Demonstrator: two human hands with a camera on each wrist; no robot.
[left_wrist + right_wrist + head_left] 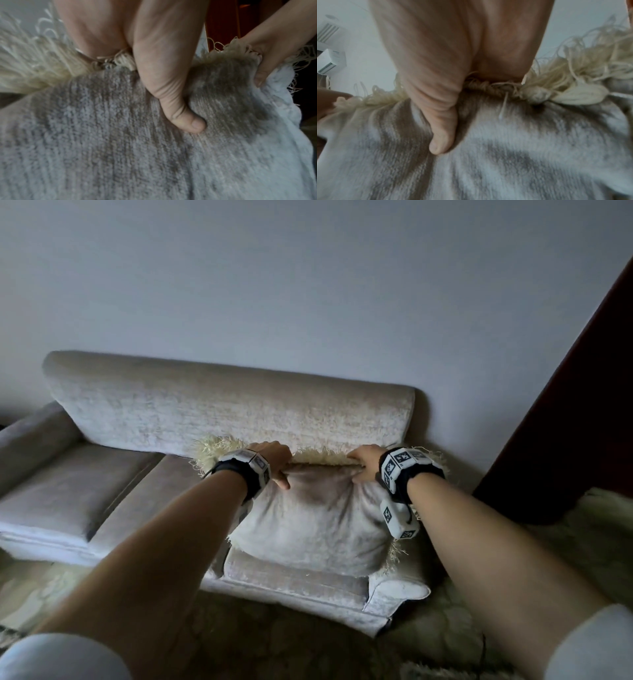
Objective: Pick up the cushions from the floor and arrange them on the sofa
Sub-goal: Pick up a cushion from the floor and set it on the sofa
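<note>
A grey plush cushion [315,518] with a cream fringe stands on the right seat of the pale sofa [233,412], leaning toward its backrest. My left hand [274,462] grips the cushion's top edge left of centre, thumb pressed into the front face. My right hand [363,465] grips the same edge further right. In the left wrist view the left hand [154,65] pinches the cushion [120,148] at its fringe, and the right hand [267,58] shows at the far corner. In the right wrist view my right hand [453,75] clamps the cushion [505,155] at the seam.
The sofa's left seat [68,494] and left armrest [30,436] lie to the left. A dark red curtain or panel [575,412] stands at the right. Patterned carpet [274,642] covers the floor in front. A shaggy cream rug or cushion [596,535] lies at the right.
</note>
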